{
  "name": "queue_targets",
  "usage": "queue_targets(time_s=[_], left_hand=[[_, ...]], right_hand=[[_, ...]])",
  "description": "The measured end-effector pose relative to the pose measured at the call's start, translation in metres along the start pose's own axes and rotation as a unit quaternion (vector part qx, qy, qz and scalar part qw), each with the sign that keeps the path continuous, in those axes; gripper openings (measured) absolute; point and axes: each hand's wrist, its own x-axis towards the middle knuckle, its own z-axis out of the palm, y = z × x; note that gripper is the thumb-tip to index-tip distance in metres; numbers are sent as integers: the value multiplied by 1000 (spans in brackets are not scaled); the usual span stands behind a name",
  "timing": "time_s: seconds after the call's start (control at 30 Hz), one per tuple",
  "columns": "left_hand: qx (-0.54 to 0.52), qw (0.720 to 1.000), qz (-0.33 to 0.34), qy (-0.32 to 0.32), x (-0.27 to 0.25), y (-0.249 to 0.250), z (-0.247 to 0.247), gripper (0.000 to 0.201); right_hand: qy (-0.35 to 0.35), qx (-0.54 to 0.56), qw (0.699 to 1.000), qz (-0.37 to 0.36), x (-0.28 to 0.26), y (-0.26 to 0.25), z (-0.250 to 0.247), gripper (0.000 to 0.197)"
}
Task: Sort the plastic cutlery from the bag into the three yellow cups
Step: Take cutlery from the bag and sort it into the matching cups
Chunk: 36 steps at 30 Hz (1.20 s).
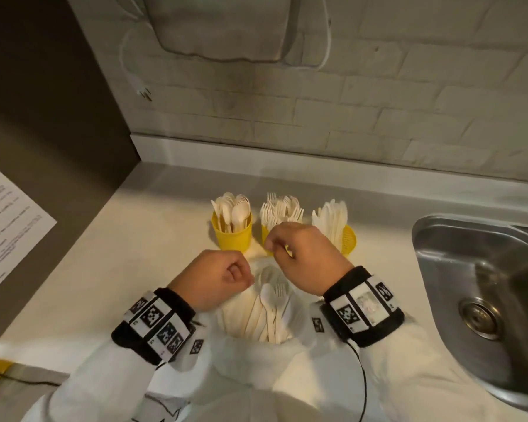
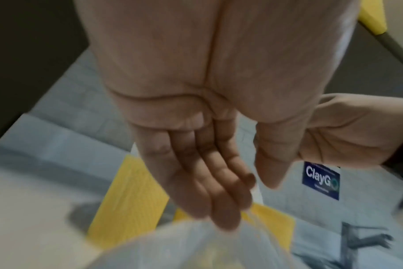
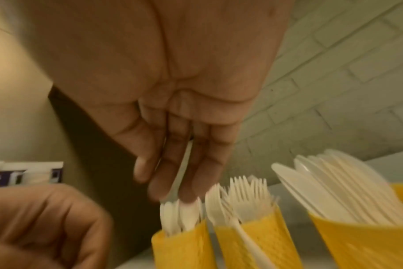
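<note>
The right hand [image 1: 305, 257] hovered over the middle fork cup [image 3: 253, 234], its grip pinched on a thin white cutlery piece [image 3: 184, 163] running down between the fingers. The left hand [image 1: 218, 277], fingers curled, pinched the rim of the clear bag [image 1: 256, 339] of cutlery on the table [image 1: 153, 239], just before the spoon cup [image 1: 232, 236] and knife cup [image 1: 346, 240].

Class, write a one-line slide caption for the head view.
Hands over an open bag of cutlery; three yellow cups hold spoons, forks, knives beside a sink.
</note>
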Motion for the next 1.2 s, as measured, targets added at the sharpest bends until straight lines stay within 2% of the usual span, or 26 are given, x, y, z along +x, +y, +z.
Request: queue_targets(time_s=[0.1, 0.23, 0.33, 0.5, 0.57, 0.7, 0.8, 0.97, 1.07, 1.13, 1.2], left_hand=[[84, 987, -25, -132, -14, -20, 23, 19], [144, 968, -59, -197, -27, -39, 42, 44], [212, 951, -90, -206, -33, -43, 45, 54], [347, 907, -171, -168, -34, -37, 50, 38], [363, 898, -196, -151, -32, -36, 53, 40], [324, 911, -234, -101, -27, -32, 60, 44], [264, 937, -221, -59, -22, -32, 67, 53], [84, 974, -210, -12, -16, -32, 78, 81], [22, 977, -214, -2, -12, -29, 84, 69], [-19, 970, -242, -13, -10, -27, 86, 60], [-44, 962, -266, -31, -7, -25, 86, 33]], right_hand=[[-142, -25, 989, 35, -27, 3, 22, 21], [-265, -59, 959, 78, -59, 14, 55, 23], [-321, -75, 939, 97, -77, 19, 65, 27], [-348, -162, 915, 126, -89, 19, 69, 43], [-355, -204, 903, 131, -92, 18, 72, 43], [-331, -224, 909, 120, -95, 22, 78, 38], [-320, -224, 915, 103, -96, 26, 80, 37], [-318, -221, 916, 102, -99, 33, 80, 43], [-323, -223, 913, 107, -101, 36, 79, 51], [-322, -218, 915, 112, -101, 37, 78, 53], [-324, -209, 915, 117, -99, 39, 79, 55]])
